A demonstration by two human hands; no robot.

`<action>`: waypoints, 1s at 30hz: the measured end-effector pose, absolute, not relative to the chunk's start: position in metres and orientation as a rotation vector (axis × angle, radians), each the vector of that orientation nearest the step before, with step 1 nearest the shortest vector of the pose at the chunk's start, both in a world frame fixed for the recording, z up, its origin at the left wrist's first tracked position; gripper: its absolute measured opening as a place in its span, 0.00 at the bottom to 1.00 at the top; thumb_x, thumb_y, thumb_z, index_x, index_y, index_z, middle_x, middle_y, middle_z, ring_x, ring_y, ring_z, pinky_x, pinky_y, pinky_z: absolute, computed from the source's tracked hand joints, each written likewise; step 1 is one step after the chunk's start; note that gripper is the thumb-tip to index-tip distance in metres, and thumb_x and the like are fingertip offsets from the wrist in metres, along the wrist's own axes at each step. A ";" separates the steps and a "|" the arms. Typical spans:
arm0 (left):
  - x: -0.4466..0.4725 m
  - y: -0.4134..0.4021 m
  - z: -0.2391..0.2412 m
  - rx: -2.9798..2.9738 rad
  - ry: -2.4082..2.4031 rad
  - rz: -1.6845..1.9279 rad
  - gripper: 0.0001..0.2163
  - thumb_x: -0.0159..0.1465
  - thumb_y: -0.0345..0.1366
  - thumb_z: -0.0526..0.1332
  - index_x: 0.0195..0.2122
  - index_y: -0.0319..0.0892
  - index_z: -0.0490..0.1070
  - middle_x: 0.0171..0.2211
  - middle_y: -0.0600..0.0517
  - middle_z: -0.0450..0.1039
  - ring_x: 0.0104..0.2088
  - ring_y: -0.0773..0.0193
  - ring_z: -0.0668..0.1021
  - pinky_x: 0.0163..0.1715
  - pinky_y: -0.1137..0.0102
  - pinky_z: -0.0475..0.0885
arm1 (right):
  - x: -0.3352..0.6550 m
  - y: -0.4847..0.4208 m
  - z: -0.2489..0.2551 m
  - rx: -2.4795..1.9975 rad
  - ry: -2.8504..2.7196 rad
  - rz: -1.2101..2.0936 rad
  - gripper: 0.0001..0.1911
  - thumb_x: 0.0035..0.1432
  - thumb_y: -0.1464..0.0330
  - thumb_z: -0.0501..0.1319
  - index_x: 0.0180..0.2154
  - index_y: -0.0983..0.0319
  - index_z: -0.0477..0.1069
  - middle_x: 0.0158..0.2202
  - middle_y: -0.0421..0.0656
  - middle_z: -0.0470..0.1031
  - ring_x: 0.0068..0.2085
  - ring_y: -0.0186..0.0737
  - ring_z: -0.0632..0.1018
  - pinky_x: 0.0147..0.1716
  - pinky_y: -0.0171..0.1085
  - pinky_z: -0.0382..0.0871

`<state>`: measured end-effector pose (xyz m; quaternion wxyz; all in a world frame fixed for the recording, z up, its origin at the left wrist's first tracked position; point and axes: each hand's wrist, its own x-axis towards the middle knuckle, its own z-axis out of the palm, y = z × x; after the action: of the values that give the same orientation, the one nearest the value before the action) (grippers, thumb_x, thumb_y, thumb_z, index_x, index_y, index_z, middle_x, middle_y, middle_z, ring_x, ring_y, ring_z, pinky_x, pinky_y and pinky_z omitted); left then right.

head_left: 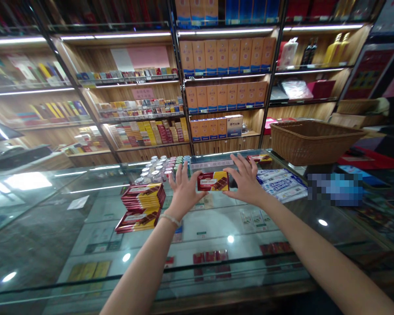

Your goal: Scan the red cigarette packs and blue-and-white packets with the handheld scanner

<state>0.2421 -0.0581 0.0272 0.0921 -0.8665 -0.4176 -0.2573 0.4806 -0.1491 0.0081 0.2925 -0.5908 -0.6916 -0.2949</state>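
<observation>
Packet [212,181], flat and rectangular, red and yellow with chocolate pieces pictured

Wicker basket [315,146]; orange boxes [222,61]; golden bottles [333,51]

Blue-and-white box [234,126], low shelf: seems to read 洋河大曲. Pink sign [143,93]: two lines of Chinese characters, blurred from here. Held chocolate pack [213,181]: pale lettering, too small to read.

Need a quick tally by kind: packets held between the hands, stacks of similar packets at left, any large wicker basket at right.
Held red-and-yellow packet: 1
Packet stacks: 2
Large wicker basket: 1
Total: 4
</observation>
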 end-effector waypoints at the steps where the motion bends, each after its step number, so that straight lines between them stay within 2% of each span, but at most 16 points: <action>1: 0.242 -0.059 0.027 -2.570 -1.224 -0.760 0.37 0.56 0.48 0.75 0.67 0.51 0.68 0.78 0.36 0.41 0.77 0.35 0.45 0.70 0.32 0.38 | 0.479 -0.150 0.009 -1.564 -1.849 -0.803 0.34 0.54 0.49 0.70 0.57 0.58 0.70 0.75 0.58 0.54 0.76 0.61 0.51 0.72 0.65 0.36; 5: 0.243 -0.064 0.029 -2.569 -1.102 -0.749 0.41 0.55 0.50 0.76 0.70 0.54 0.64 0.79 0.38 0.37 0.77 0.35 0.44 0.71 0.33 0.36 | 0.472 -0.153 0.011 -1.534 -1.895 -0.858 0.32 0.55 0.51 0.70 0.56 0.58 0.70 0.75 0.57 0.55 0.75 0.62 0.53 0.72 0.65 0.34; 10: 0.248 -0.071 0.029 -2.545 -0.983 -0.747 0.32 0.57 0.49 0.75 0.62 0.53 0.72 0.79 0.40 0.39 0.77 0.38 0.47 0.72 0.36 0.32 | 0.465 -0.155 0.012 -1.517 -1.905 -0.897 0.31 0.55 0.52 0.70 0.55 0.59 0.70 0.74 0.60 0.56 0.75 0.63 0.55 0.72 0.65 0.34; 22: 0.255 -0.076 0.025 -2.548 -0.914 -0.795 0.26 0.61 0.46 0.71 0.59 0.47 0.73 0.78 0.39 0.44 0.77 0.40 0.50 0.72 0.37 0.30 | 0.461 -0.158 0.013 -1.462 -1.949 -0.880 0.31 0.56 0.52 0.69 0.56 0.60 0.70 0.75 0.58 0.55 0.75 0.61 0.53 0.73 0.64 0.32; 26: 0.254 -0.076 0.023 -2.587 -0.929 -0.871 0.24 0.61 0.46 0.72 0.58 0.48 0.74 0.78 0.40 0.45 0.77 0.39 0.48 0.72 0.35 0.32 | 0.462 -0.162 0.017 -1.461 -1.975 -0.807 0.34 0.58 0.51 0.68 0.61 0.58 0.68 0.76 0.55 0.53 0.76 0.62 0.51 0.72 0.65 0.34; 30: 0.253 -0.073 0.023 -2.643 -1.001 -0.997 0.26 0.58 0.46 0.75 0.57 0.50 0.75 0.78 0.38 0.44 0.77 0.36 0.47 0.70 0.33 0.36 | 0.467 -0.164 0.021 -1.473 -1.965 -0.718 0.44 0.59 0.47 0.66 0.70 0.56 0.59 0.77 0.54 0.49 0.77 0.62 0.46 0.72 0.66 0.35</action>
<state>0.2528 -0.0731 0.0230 0.0724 -0.8796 -0.3331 -0.3319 0.4667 -0.1642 0.0206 0.2871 -0.5514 -0.7357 -0.2688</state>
